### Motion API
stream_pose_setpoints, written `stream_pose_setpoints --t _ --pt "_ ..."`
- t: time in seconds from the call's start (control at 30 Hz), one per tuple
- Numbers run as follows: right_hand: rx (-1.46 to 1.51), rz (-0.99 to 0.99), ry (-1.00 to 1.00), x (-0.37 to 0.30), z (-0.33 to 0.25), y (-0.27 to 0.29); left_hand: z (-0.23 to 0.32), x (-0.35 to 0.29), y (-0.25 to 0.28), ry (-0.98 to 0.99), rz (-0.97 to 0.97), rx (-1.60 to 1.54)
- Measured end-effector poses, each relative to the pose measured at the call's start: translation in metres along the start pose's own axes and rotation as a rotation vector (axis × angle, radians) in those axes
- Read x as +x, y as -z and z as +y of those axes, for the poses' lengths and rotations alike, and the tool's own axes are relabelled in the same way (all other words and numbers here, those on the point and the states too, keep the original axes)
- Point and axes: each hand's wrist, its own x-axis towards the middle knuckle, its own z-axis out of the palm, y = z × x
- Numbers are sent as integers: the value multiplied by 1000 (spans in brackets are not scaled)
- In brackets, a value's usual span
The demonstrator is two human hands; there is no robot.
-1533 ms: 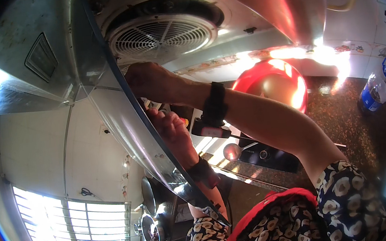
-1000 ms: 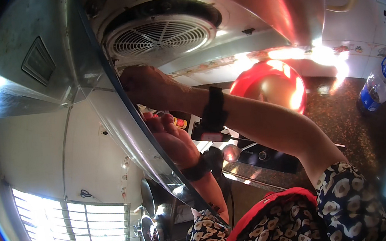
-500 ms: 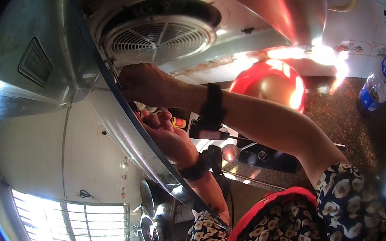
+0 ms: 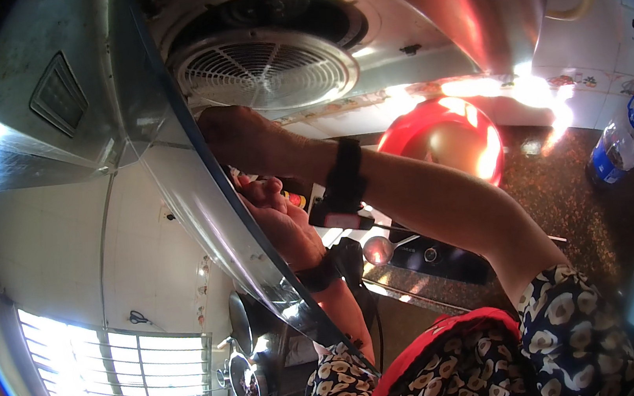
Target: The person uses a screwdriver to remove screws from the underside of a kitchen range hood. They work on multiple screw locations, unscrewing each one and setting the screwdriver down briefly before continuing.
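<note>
Overhead, the round slotted fan grille of the metal range hood hangs tilted, with a dark gap between it and the rim of its opening. My right hand is raised just below the grille, beside the hood's edge. It is closed like a fist; its fingertips, and whatever they may hold, are hidden. My left hand is lower, behind the hood's shiny front edge. Its fingers are curled and partly covered, so what they hold cannot be made out. Both wrists wear black straps.
A red basin stands on the speckled counter near a black cooker panel. A small round ladle-like bowl lies beside it. At right is a plastic bottle with a blue handle. Pans stand at lower left.
The grille sits slightly lower against its opening, and the gap above it looks wider. My right hand has shifted slightly right. My left hand's fingers have moved a little beneath it.
</note>
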Motion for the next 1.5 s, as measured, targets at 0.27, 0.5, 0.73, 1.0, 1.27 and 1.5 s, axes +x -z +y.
stream_pose_setpoints --t 0.27,0.5,0.73,1.0,1.27,1.5 --pt "36 -65 -18 -3 -5 9 -6 -11 1 -179 -37 79" --pt "10 -12 159 -9 -9 3 3 -8 -8 -283 82 122" --pt "76 -111 -7 -8 -11 5 6 -16 -9 -301 10 99" --pt "136 40 23 -20 -10 3 3 -5 -6 -334 159 105" --pt "-89 106 79 -38 1 4 23 -6 -13 115 115 -65" --pt "-14 -157 -180 -30 11 -4 1 -10 -4 -148 109 160"
